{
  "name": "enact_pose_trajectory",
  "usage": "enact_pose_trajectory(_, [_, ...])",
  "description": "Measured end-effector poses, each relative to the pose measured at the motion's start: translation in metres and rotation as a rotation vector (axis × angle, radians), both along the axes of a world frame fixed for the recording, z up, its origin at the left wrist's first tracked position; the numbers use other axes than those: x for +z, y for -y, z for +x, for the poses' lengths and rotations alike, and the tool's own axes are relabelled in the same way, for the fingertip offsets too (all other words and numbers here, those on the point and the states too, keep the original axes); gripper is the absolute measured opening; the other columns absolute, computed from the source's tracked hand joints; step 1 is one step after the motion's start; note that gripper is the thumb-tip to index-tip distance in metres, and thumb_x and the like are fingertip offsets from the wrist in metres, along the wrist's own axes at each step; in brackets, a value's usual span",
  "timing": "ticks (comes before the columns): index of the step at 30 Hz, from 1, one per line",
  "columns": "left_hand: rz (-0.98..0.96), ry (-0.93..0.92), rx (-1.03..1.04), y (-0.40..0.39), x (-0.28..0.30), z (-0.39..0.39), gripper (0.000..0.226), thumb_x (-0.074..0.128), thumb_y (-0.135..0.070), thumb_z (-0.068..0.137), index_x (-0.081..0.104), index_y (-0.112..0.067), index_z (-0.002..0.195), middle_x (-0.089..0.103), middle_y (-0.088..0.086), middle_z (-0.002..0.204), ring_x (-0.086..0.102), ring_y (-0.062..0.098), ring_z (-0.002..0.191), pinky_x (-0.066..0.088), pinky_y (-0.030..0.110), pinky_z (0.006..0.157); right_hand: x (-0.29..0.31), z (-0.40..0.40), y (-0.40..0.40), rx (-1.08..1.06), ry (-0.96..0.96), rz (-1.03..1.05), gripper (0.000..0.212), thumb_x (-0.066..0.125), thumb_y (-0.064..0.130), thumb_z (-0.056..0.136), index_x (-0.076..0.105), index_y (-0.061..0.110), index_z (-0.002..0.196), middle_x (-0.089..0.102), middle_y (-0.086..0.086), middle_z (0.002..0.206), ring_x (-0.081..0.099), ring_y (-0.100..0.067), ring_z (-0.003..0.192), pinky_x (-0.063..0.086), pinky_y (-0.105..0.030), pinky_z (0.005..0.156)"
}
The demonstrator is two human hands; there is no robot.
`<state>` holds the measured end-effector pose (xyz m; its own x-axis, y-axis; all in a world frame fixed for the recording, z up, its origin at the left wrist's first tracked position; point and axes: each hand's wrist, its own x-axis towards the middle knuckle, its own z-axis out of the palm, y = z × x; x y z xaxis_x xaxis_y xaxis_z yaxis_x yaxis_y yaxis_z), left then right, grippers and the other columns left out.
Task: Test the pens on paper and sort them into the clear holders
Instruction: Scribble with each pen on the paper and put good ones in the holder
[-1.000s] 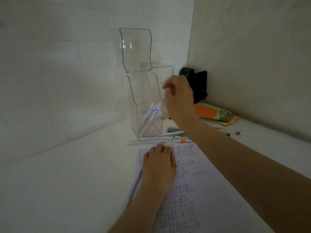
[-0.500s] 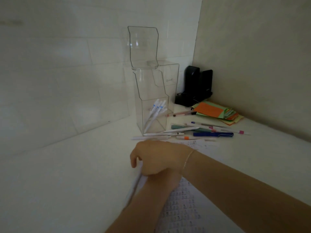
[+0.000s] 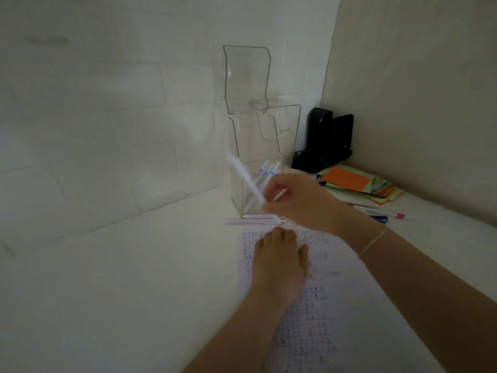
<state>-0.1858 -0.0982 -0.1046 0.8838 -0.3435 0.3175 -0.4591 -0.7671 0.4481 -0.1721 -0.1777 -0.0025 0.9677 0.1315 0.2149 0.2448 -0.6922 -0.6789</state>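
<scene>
The right hand (image 3: 301,203) grips a white pen (image 3: 246,179), its fingers curled round the lower end while the blurred barrel slants up and to the left, in front of the clear holder (image 3: 258,146). The hand is raised just beyond the far edge of the paper (image 3: 330,305), a sheet covered in rows of small marks that lies on the white counter (image 3: 107,292). The left hand (image 3: 279,262) rests flat on the paper near its far edge, fingers straight and together, holding nothing. Inside the holder's lower compartment several white pens with blue bands (image 3: 267,172) lean against one another. Two more white pens (image 3: 252,219) lie on the counter between the holder's base and the paper. To the right, past the right forearm, a few loose pens (image 3: 390,214) lie near a stack of orange and green paper slips (image 3: 360,184). A black object (image 3: 322,141) stands in the corner behind the holder.
</scene>
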Motion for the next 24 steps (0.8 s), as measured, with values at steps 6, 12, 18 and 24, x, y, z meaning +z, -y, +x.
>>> enact_pose_trajectory(6, [-0.524, -0.129, -0.044, 0.000, 0.005, 0.003, 0.029, 0.057, -0.021, 0.086, 0.049, -0.030, 0.113, 0.061, -0.011, 0.104, 0.057, 0.006, 0.094, 0.044, 0.021, 0.079, -0.030, -0.016, 0.038, -0.208, -0.184, 0.660, 0.038, 0.065, -0.010, 0.080, 0.053, 0.005, 0.112, 0.063, -0.010, 0.080, 0.067, -0.023, 0.073, 0.060, -0.032, 0.065])
enact_pose_trajectory(12, [-0.579, -0.152, -0.119, 0.005, 0.006, 0.000, 0.025, 0.046, -0.026, 0.096, 0.058, -0.024, 0.118, 0.064, -0.004, 0.089, 0.061, 0.011, 0.079, 0.052, 0.031, 0.076, -0.046, -0.018, 0.038, -0.312, -0.123, 0.665, 0.020, 0.061, -0.008, 0.080, 0.064, 0.008, 0.093, 0.067, -0.016, 0.095, 0.065, -0.030, 0.094, 0.054, -0.034, 0.084])
enact_pose_trajectory(18, [-0.464, -0.065, -0.211, 0.005, 0.004, 0.000, 0.020, 0.047, -0.024, 0.096, 0.063, -0.013, 0.102, 0.062, 0.005, 0.079, 0.056, 0.020, 0.070, 0.048, 0.038, 0.067, -0.030, -0.012, 0.046, -0.175, -0.246, 1.643, 0.050, 0.048, 0.052, 0.089, 0.054, 0.009, 0.065, 0.045, -0.004, 0.054, 0.043, -0.017, 0.052, 0.040, -0.028, 0.059])
enact_pose_trajectory(24, [-0.305, 0.051, -0.256, 0.000, 0.001, 0.002, 0.023, 0.045, -0.026, 0.097, 0.062, -0.018, 0.110, 0.060, 0.002, 0.083, 0.053, 0.018, 0.071, 0.042, 0.031, 0.064, -0.033, -0.009, 0.052, -0.158, -0.286, 1.570, 0.029, 0.048, 0.031, 0.074, 0.038, 0.014, 0.053, 0.023, 0.001, 0.047, 0.021, -0.012, 0.043, 0.022, -0.026, 0.050])
